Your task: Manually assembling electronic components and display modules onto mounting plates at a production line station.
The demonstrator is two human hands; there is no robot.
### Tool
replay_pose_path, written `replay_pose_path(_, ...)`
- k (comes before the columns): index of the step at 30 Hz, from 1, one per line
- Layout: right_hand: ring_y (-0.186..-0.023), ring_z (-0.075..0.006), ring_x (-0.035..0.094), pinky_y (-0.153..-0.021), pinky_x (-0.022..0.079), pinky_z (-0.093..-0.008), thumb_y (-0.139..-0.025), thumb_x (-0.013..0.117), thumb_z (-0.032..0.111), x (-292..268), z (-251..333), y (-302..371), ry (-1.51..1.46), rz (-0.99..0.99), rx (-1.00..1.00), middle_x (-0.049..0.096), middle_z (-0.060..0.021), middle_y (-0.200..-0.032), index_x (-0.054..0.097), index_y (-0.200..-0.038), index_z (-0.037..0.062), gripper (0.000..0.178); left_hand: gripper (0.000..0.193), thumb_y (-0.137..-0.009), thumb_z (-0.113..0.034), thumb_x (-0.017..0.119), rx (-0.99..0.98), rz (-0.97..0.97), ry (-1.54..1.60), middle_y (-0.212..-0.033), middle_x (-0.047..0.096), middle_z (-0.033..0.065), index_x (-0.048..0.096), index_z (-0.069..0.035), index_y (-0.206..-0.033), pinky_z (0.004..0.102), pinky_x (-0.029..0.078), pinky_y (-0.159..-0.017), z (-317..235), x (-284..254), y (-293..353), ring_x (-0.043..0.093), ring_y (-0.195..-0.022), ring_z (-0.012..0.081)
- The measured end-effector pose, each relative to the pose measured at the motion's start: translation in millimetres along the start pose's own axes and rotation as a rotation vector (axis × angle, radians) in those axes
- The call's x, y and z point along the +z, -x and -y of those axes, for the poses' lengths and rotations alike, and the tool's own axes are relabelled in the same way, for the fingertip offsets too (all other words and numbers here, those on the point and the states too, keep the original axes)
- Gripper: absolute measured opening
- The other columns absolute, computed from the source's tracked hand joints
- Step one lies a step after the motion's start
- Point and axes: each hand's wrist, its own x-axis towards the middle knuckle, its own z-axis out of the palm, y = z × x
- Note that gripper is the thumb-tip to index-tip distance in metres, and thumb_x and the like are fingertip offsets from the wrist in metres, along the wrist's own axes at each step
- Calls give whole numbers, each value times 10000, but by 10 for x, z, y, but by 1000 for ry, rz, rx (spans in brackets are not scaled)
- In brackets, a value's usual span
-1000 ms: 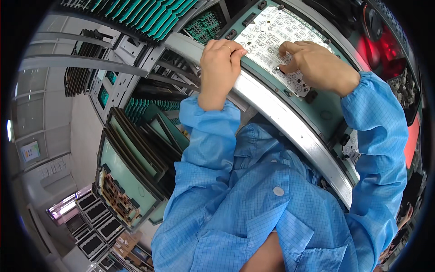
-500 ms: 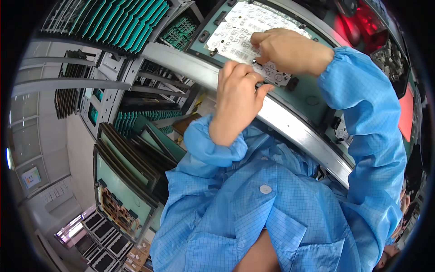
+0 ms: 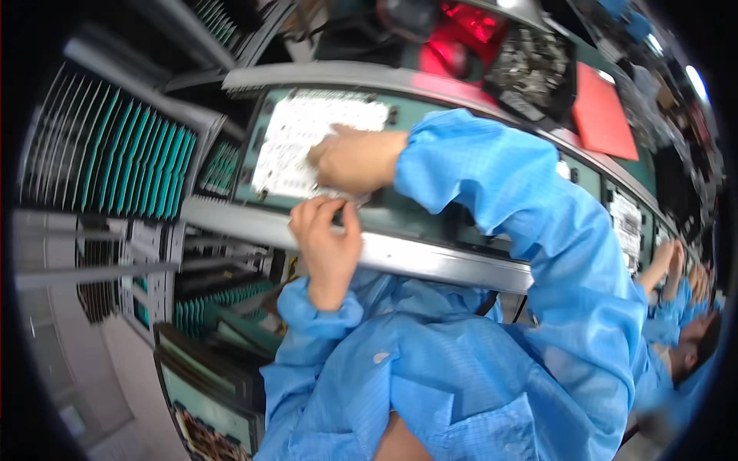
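A white circuit board [image 3: 288, 146] lies on a dark green carrier plate [image 3: 407, 215] at the upper left. Over the board's right part is my right hand [image 3: 355, 159], its bent fingers pointing left and down at the surface. Motion smears those fingertips, and whatever may be between them is hidden. My left hand [image 3: 329, 247] is raised at the board's near edge, above the metal rail [image 3: 427, 261]. Its fingers are curled, with thumb and forefinger closed around a small dark thing that is too blurred to name.
Racks of upright green boards [image 3: 127, 146] stand at the left. Framed plates [image 3: 204, 392] lean below them. Beyond the line are a red translucent bag [image 3: 465, 38], a black bag of small metal parts [image 3: 533, 69] and a red sheet [image 3: 603, 111]. Another person's hands [image 3: 665, 261] show at far right.
My view has swung right, so the board and both hands appear farther left and lower. Both hands stay at the board. Another person's hands and more of the line now show at the right.
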Motion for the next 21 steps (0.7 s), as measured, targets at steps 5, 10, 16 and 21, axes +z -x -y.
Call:
replay_pose_path(5,-1062,-320,626,-981,488,-451,-765,674,86,-375,-22,959,37,-322,242,664,-144,-1062,696,-993,38,234,206,-853,-31,649,62,-74,79,-1064,603,167,624,10,-1054,466,407,-928,-8,-20,21,510,-1051,365)
replay_pose_path(10,-982,-371,627,-846,516,-470,-803,759,221,-437,-569,2305,239,-252,1001,668,-184,-965,660,-939,18,263,282,-823,7,601,90,-137,-18,-1151,572,162,610,17,-1105,471,394,-954,-129,-40,84,471,-1125,361)
replay_pose_path(16,-1157,-365,570,-976,418,-510,-771,772,160,-232,-1858,3255,491,-384,1144,569,-152,-1217,502,-1297,97,594,284,-809,0,606,116,-154,-27,-1144,585,154,617,8,-1093,466,398,-970,-166,15,38,478,-1131,365)
replay_pose_path(21,-1230,-326,565,-1030,302,-623,-752,730,195,-317,-1984,2996,265,-73,1251,557,-130,-1298,474,-1425,163,721,259,-804,0,603,88,-181,-63,-1106,610,143,626,6,-1062,459,404,-965,-127,23,79,489,-1119,360)
